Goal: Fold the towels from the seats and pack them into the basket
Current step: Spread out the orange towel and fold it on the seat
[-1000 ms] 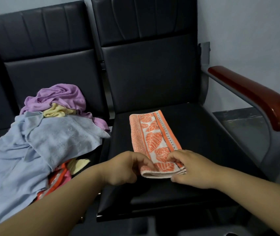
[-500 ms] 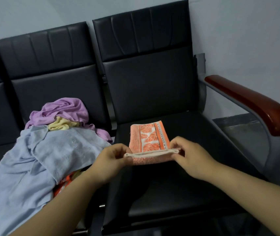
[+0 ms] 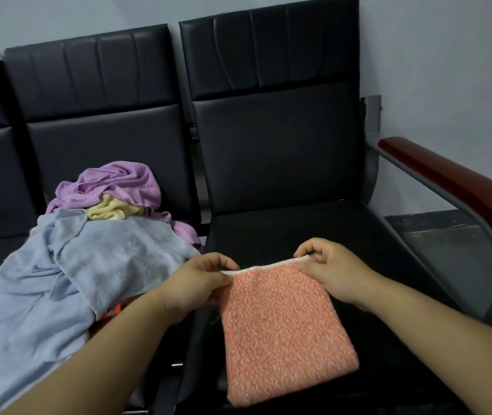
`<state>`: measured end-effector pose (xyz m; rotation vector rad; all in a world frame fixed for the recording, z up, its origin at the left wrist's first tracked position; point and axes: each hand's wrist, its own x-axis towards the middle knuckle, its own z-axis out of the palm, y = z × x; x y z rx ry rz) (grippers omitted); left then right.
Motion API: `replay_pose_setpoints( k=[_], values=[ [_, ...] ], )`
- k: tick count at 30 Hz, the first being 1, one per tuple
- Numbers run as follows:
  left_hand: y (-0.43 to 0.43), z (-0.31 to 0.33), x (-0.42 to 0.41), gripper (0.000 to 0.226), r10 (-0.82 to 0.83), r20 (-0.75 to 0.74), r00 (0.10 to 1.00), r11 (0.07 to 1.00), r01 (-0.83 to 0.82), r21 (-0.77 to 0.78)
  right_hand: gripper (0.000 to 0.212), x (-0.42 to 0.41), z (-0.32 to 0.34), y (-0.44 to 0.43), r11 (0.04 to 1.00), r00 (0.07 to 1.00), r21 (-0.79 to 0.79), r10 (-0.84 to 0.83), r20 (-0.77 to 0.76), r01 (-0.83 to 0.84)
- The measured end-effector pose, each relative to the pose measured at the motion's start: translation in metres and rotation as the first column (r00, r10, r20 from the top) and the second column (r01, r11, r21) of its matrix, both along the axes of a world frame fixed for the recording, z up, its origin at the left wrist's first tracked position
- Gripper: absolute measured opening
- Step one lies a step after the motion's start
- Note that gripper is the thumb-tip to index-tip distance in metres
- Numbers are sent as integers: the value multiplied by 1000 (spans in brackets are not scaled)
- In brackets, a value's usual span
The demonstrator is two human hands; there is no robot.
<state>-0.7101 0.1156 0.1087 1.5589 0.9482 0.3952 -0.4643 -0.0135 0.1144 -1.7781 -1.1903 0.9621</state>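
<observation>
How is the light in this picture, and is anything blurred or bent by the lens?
Head view: dim, even light, no hard shadows. Head view: faint sheen on the black seat backs, no strong glare. Head view: the orange towel looks slightly soft. Head view: the wide lens seems to enlarge the forearms near the bottom edge.

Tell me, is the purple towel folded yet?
No, the purple towel lies crumpled in a bunch, behind the blue towel.
</observation>
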Motion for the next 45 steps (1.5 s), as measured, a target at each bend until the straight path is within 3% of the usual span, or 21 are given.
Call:
replay_pose_setpoints(
  k=[6,14,18,21,24,26,29,31,33,35,38,41,43,45],
  values=[
    [12,-43,13,18,7,-289,957,972,60,225,11,8,-44,18,982,960,-175,108,257,-64],
    [32,-41,22,9,-22,-480,877,903,224,367,19,16,-49,39,988,920,-138,113,375,-65],
    [31,-22,15,20,-145,-477,867,949,258,180,23,11,-49,46,995,910,-81,86,405,-58],
    [24,-14,15,24,-215,-558,801,955,293,52,23,6,-47,49,994,930,-22,111,351,-110],
    [15,-7,16,31,-358,-639,681,924,357,-138,26,1,-45,50,960,937,-112,277,215,-258],
    [10,-7,17,33,-379,-639,669,919,356,-173,25,1,-44,53,950,917,-149,304,260,-273],
    [11,-15,24,28,-222,-603,766,970,233,-62,22,3,-44,57,972,883,-128,232,408,-197],
    [19,-24,31,12,-45,-524,850,984,128,123,19,10,-45,58,994,875,-79,110,472,-82],
    [30,-31,42,5,103,-455,885,921,87,379,18,18,-47,58,999,868,-43,-3,497,28],
    [35,-34,54,3,167,-409,897,859,71,506,18,25,-50,55,996,859,-32,-53,510,80],
    [38,-45,62,14,174,-390,904,872,42,488,24,27,-53,51,998,845,-31,-31,533,57],
    [33,-45,56,42,164,-402,901,864,65,499,26,25,-60,49,1000,812,-26,15,583,0],
    [26,-37,50,45,138,-374,917,775,135,617,25,24,-65,48,1000,796,-24,29,604,-19],
    [13,-31,45,37,3,-355,935,678,259,688,25,24,-66,49,1000,802,-13,15,597,-9]
  ],
)
